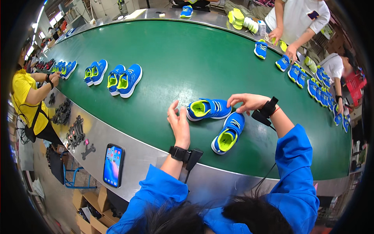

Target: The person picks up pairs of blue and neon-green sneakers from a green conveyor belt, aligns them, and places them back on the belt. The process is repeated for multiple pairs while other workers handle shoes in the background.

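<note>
Two blue sneakers with lime-green linings and white soles lie on the green belt in front of me. One sneaker point(209, 109) lies crosswise, its toe to the right. The other sneaker point(229, 132) points away from me, its toe close to the first one's toe. Beside the crosswise sneaker's heel, my left hand point(180, 124) is open, fingers raised and apart, holding nothing. My right hand point(249, 103) is over the two toes, its bent fingers apart and the fingertips at or touching the shoes; a firm grip does not show.
Sneaker pairs point(124, 80) stand left on the belt point(167, 54). A phone point(113, 165) and dark plastic pieces point(76, 132) lie on the metal edge point(136, 156). A yellow-shirted person point(29, 97) works left; people in white point(298, 19) handle sneakers point(260, 49) at the far right.
</note>
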`<state>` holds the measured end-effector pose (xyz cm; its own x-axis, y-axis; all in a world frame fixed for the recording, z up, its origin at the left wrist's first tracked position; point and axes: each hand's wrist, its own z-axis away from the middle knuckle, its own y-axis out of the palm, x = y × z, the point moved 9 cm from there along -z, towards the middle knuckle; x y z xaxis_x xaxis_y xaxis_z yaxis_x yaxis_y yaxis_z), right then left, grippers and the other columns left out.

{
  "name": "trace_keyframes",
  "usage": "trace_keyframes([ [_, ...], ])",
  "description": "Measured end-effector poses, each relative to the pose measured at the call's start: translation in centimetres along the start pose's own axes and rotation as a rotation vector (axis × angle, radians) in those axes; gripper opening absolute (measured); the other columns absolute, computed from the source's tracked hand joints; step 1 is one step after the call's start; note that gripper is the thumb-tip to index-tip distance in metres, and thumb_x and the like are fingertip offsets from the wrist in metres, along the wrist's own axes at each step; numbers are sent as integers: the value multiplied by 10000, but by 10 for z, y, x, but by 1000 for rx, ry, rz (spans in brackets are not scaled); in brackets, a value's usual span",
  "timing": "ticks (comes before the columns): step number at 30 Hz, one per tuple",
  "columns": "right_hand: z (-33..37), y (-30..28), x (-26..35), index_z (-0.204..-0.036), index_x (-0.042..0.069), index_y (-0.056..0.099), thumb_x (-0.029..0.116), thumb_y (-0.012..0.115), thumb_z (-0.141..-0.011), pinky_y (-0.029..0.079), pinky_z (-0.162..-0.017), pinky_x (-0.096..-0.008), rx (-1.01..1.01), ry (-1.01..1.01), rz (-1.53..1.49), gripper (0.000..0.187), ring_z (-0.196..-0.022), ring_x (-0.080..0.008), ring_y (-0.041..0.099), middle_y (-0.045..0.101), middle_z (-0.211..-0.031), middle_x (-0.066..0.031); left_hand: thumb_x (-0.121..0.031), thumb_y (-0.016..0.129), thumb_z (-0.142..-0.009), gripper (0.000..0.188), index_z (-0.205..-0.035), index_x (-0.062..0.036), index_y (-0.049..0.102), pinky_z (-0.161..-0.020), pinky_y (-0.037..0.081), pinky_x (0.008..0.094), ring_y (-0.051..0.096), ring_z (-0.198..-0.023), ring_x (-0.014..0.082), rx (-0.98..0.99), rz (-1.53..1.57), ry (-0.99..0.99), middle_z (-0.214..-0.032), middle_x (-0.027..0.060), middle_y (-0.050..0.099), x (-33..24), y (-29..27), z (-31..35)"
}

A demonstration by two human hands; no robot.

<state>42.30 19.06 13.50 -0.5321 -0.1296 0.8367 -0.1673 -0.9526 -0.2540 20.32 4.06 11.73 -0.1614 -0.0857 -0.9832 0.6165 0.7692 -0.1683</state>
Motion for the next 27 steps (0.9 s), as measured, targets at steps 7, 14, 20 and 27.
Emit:
trace_keyframes([
  [7,81,81,-28,-1115,17,542,511,556,-935,524,-528,-254,-91,397,-144,526,-819,-159,705,686,-1013,-114,-314,614,-908,450,-1280,-66,572,-905,414,336,491,-999,217,297,-44,-170,-1004,104,560,11,10,8],
  [14,54,120,-23,-1247,-100,454,287,627,-910,581,-598,-324,-725,24,-500,542,-854,-192,625,500,-1140,-157,-189,668,-810,430,-1200,-23,596,-631,479,277,513,-757,153,379,-95,-196,-1047,95,406,14,1,31],
  [20,32,113,-19,-1393,-45,397,153,565,-935,588,-681,-310,-1025,-136,-551,527,-955,-177,613,453,-1241,-150,-106,630,-840,453,-1240,37,471,-421,523,273,506,-586,108,427,133,-278,-872,56,430,9,4,43],
  [27,26,111,-25,-1418,74,405,142,562,-937,529,-704,-257,-786,-233,-977,510,-928,-106,601,600,-1145,-21,-154,489,-920,280,-1174,-36,478,-612,590,356,545,-736,141,567,427,-439,-971,66,548,-11,18,55],
])
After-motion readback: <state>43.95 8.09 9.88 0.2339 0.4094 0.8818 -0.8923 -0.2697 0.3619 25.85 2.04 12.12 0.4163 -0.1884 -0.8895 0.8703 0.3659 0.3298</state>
